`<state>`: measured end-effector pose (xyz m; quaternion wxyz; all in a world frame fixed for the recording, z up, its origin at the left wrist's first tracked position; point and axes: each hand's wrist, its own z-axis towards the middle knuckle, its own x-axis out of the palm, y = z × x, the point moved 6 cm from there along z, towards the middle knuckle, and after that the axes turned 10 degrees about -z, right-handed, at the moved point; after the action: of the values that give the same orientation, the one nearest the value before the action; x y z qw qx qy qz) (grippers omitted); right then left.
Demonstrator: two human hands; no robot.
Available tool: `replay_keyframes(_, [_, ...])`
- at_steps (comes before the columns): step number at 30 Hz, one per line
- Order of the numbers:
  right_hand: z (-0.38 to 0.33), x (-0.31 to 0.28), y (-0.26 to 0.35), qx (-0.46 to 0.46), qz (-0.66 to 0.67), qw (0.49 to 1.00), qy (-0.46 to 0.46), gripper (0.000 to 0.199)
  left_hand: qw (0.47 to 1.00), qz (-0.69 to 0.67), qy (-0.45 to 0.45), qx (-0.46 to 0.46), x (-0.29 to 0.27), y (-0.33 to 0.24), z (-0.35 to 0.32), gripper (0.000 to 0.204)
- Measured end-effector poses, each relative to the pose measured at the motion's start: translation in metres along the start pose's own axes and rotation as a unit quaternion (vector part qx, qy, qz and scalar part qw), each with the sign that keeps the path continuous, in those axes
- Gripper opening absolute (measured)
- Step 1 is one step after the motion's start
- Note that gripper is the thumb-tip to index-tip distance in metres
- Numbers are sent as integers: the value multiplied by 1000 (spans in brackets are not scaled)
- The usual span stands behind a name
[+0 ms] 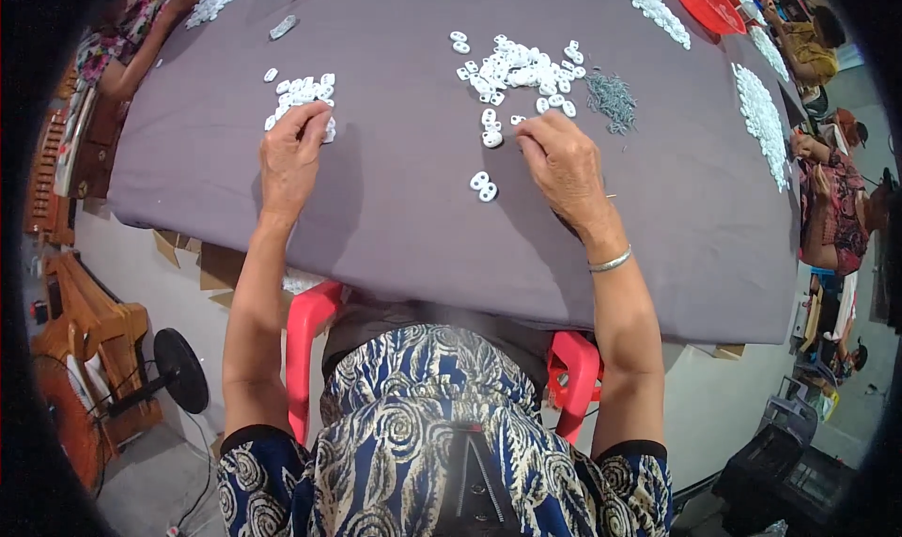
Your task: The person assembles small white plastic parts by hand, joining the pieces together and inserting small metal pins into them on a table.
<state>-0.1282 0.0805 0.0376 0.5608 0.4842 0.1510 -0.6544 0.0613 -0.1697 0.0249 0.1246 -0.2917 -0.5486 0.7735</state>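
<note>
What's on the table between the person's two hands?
In the head view, mostly bare grey cloth. Two joined white rings lie close beside the right hand; the left hand touches another pile.

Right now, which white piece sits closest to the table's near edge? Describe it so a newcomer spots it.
Start at the grey cloth-covered table, then find the right hand. Just left of its wrist lie two small white ring pieces, touching. They sit alone on bare cloth, nearer the person than the big white pile.
</note>
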Motion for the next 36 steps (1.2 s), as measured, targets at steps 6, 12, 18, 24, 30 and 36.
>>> replay_keyframes(6, [10,2,-1,-13,-51,998,-25,18,990,128,-14,62,-4,-12,2,23])
replay_keyframes(12, [13,27,6,-72,-91,993,-17,18,984,170,-27,49,0,-22,7,30])
replay_keyframes(18, [13,28,9,-68,-82,994,-5,19,987,11,124,98,72,-46,-18,22])
replay_keyframes(24, [13,29,8,-86,-71,993,-28,17,969,-15,205,138,139,-59,-20,23])
replay_keyframes(30, [15,24,-1,-17,29,999,-24,13,969,-36,207,126,159,-54,-25,26])
replay_keyframes(36, [10,8,-7,83,160,984,-12,10,959,-160,229,43,155,-49,-28,32])
